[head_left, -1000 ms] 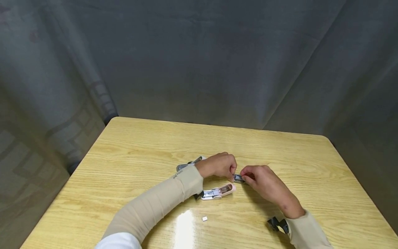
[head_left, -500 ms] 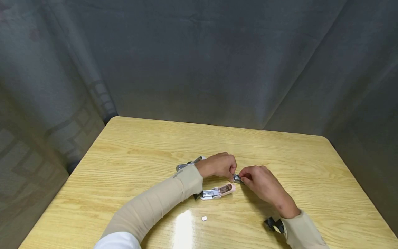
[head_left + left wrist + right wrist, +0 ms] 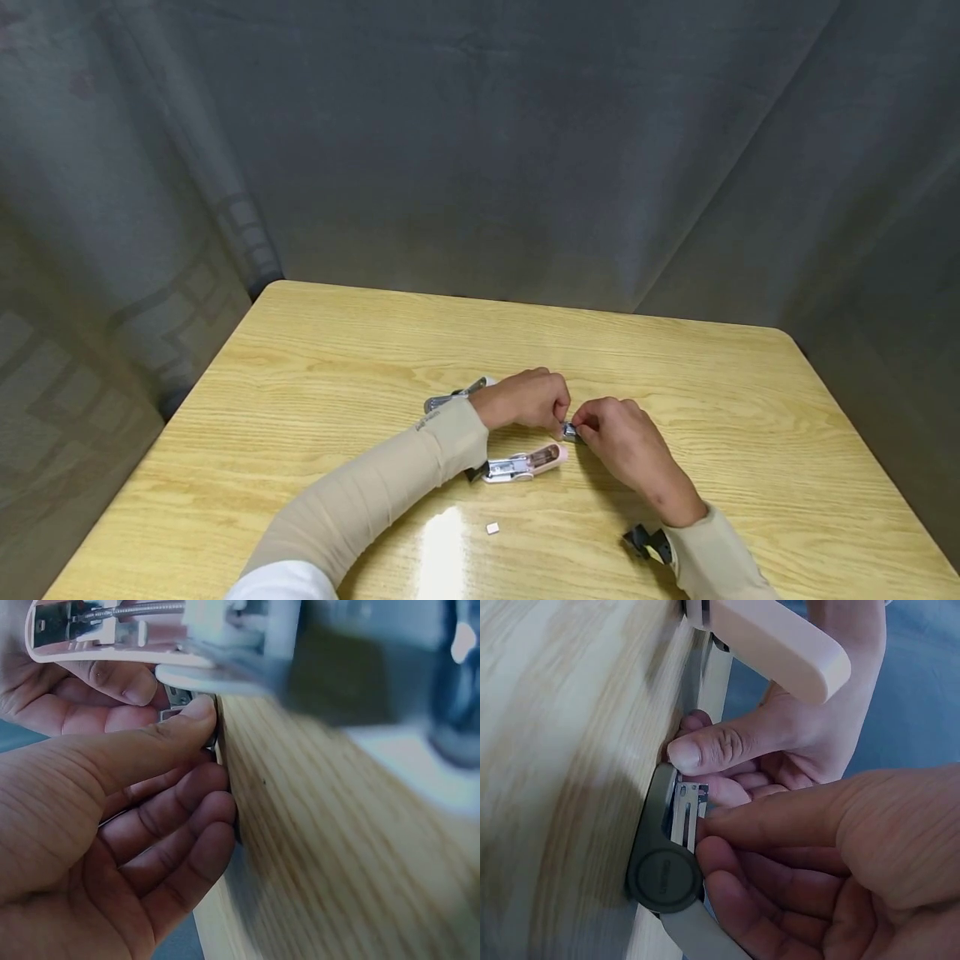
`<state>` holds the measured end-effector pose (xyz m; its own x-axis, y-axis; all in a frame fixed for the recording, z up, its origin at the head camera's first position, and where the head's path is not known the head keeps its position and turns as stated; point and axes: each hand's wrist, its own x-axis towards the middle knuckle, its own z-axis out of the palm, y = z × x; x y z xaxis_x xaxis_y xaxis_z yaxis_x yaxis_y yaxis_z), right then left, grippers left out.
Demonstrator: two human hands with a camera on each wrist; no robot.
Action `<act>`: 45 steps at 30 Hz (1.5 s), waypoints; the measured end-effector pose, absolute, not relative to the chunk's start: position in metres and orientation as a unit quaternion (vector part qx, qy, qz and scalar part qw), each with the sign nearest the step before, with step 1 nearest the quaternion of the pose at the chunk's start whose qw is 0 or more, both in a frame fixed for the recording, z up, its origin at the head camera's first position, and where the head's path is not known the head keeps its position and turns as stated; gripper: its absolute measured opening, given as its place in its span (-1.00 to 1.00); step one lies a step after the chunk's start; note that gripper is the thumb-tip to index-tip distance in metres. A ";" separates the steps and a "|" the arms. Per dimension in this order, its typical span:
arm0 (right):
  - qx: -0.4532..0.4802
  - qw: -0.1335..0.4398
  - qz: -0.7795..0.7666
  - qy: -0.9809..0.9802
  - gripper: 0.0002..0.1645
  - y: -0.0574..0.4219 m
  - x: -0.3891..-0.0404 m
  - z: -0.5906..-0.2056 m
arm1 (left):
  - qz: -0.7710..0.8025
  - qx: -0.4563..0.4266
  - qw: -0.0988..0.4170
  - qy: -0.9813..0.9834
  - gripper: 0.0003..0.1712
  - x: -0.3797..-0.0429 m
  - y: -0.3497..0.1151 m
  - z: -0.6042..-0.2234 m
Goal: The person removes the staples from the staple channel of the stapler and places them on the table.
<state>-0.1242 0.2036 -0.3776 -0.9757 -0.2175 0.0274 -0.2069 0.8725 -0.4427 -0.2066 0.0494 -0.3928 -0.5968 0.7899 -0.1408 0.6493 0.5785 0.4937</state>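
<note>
A grey stapler (image 3: 664, 881), its top swung back, lies on the table with its metal staple channel (image 3: 685, 817) exposed. My left hand (image 3: 531, 400) pinches the stapler's front end between thumb and fingers. From the other side, my right hand (image 3: 626, 442) has thumb and forefinger pinched at the channel, the other fingers curled beside it. Whatever sits between those right fingertips is hidden. In the head view only a short piece of the stapler (image 3: 570, 432) shows between the hands. A pink-and-white stapler (image 3: 510, 468) lies unfolded just nearer the body.
Another unfolded stapler (image 3: 442, 402), silver and white, lies partly behind the left forearm. A small pale rectangular piece (image 3: 492, 528) rests near the front of the wooden table (image 3: 360, 333). Dark curtains (image 3: 480, 167) hang behind and at both sides.
My right hand has slid a little to the left along the grey stapler, closer to the left hand. The left hand and the other staplers have stayed put.
</note>
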 end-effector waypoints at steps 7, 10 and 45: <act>-0.105 0.010 -0.230 0.968 -0.91 0.203 -0.126 -0.378 | 0.205 0.405 0.180 0.873 -0.71 -0.206 0.049 -0.391; -0.102 0.015 -0.236 0.966 -0.95 0.204 -0.126 -0.378 | 0.203 0.401 0.177 0.876 -0.70 -0.205 0.049 -0.391; -0.120 -0.001 -0.264 0.957 -0.95 0.211 -0.126 -0.373 | 0.211 0.399 0.169 0.876 -0.73 -0.205 0.049 -0.395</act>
<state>-0.1259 0.2107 -0.3728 -0.9714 -0.2284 0.0654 -0.2297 0.8322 -0.5047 -0.2053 0.0489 -0.3951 -0.6240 0.7709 -0.1278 0.6277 0.5919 0.5057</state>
